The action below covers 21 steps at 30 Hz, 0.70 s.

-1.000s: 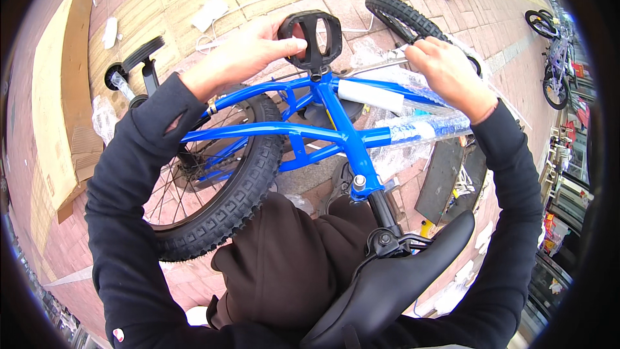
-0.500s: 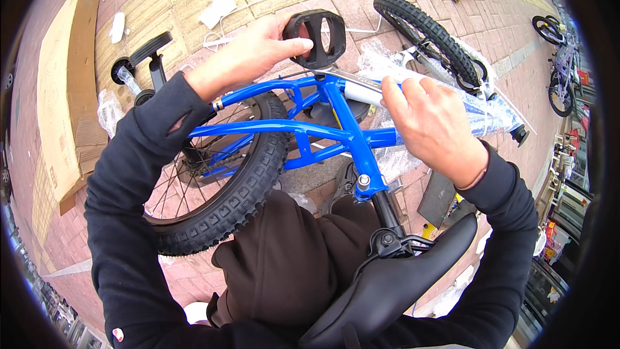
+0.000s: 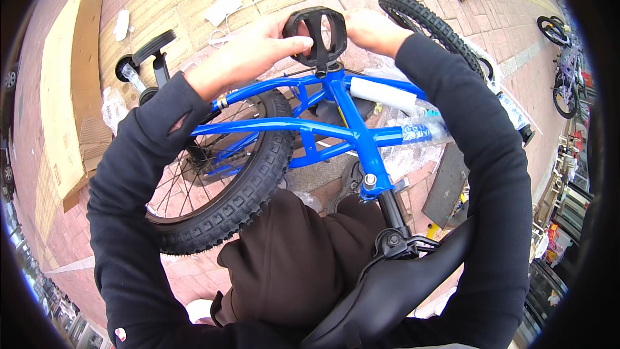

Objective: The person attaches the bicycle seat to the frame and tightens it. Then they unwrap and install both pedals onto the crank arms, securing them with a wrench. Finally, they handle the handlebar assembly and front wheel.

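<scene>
A black bicycle pedal point(image 3: 315, 42) stands at the top of the blue bike frame point(image 3: 368, 155), its lower end meeting the frame tube. My left hand point(image 3: 274, 42) is closed on the pedal's left side, thumb over its edge. On the far right side of the pedal is my right hand point(image 3: 371, 29); its fingers are hidden behind the pedal, and no wrench shows near it. The knobby rear wheel point(image 3: 258, 194) lies below my left forearm. A black saddle point(image 3: 400, 278) on its seat post point(image 3: 391, 210) is close to me, partly under my right arm.
An open cardboard box point(image 3: 71, 84) lies at the left, beside a small training wheel point(image 3: 126, 68). The front wheel point(image 3: 433, 29) is at the far right. White foam point(image 3: 384, 94) wraps a tube. Another bike point(image 3: 565, 68) stands farther right. A dark flat piece point(image 3: 447, 184) lies on the paving.
My right hand has moved up and left from the frame, around to the far side of the pedal. The wrench it held is now out of sight. My left hand stays on the pedal.
</scene>
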Motion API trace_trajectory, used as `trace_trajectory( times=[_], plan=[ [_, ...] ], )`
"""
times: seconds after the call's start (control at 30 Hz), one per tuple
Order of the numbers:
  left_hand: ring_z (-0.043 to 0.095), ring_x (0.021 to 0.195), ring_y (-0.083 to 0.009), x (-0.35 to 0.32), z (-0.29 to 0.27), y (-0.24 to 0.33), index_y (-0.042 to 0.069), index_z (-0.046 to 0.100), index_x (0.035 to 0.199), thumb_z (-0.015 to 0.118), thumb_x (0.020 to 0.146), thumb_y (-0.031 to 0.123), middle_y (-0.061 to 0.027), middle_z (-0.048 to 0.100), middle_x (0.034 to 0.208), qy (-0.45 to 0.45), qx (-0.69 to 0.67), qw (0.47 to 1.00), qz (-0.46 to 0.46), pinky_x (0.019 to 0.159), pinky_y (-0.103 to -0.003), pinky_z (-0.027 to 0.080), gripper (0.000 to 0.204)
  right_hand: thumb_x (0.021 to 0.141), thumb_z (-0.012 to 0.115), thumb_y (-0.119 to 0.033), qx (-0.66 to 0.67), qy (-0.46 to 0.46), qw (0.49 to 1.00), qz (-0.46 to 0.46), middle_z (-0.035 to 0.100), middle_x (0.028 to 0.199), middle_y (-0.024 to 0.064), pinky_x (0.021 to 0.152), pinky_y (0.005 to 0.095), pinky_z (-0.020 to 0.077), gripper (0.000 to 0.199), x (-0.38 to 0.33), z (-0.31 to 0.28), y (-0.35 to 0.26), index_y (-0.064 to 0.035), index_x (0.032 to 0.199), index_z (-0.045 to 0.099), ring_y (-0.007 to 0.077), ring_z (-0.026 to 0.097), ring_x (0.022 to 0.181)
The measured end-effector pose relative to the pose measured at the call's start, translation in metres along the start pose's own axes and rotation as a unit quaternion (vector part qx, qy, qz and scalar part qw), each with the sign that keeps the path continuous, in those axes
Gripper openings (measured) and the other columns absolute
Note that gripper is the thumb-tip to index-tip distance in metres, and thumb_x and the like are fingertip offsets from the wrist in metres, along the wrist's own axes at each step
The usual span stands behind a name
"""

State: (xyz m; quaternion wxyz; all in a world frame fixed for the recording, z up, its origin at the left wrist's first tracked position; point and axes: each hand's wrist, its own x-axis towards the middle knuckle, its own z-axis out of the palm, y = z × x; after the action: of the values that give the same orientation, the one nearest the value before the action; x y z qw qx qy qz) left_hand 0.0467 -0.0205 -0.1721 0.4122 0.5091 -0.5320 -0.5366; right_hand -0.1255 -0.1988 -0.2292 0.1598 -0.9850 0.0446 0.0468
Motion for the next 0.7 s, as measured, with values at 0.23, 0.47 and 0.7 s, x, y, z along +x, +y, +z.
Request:
trace_trajectory(
  times=[0.23, 0.47, 0.7],
  plan=[
    [0.055, 0.089, -0.0128, 0.0, -0.003, -0.006, 0.0, 0.051, 0.113, 0.056, 0.089, 0.022, -0.0046, 0.059, 0.096, 0.007, 0.043, 0.998, -0.034, 0.085, -0.028, 0.042, 0.032, 0.075, 0.051, -0.009, -0.278, 0.065, 0.958, -0.011, 0.054, 0.071, 0.0062, 0.067, 0.0352, 0.0466, 0.011, -0.098, -0.075, -0.039, -0.0078, 0.086, 0.053, 0.0233, 0.058, 0.071],
    [0.055, 0.089, -0.012, 0.0, -0.002, -0.004, 0.001, 0.052, 0.11, 0.055, 0.089, 0.02, -0.0042, 0.059, 0.094, 0.012, 0.014, 0.999, -0.031, 0.085, -0.028, 0.043, 0.028, 0.073, 0.052, -0.008, -0.345, 0.013, 0.935, 0.078, 0.049, 0.071, 0.0047, 0.062, 0.0315, 0.0435, 0.015, -0.111, -0.082, -0.125, -0.0047, 0.088, 0.052, 0.0189, 0.054, 0.066],
    [0.054, 0.088, -0.0106, -0.001, -0.004, -0.003, 0.001, 0.053, 0.108, 0.055, 0.09, 0.02, -0.0035, 0.059, 0.093, 0.009, 0.008, 0.999, -0.045, 0.084, -0.027, 0.043, 0.026, 0.076, 0.052, -0.01, -0.214, 0.096, 0.972, -0.008, 0.061, 0.07, 0.0108, 0.059, 0.0354, 0.047, 0.011, -0.039, -0.024, -0.039, -0.0042, 0.083, 0.058, 0.0263, 0.062, 0.066]
  ],
)
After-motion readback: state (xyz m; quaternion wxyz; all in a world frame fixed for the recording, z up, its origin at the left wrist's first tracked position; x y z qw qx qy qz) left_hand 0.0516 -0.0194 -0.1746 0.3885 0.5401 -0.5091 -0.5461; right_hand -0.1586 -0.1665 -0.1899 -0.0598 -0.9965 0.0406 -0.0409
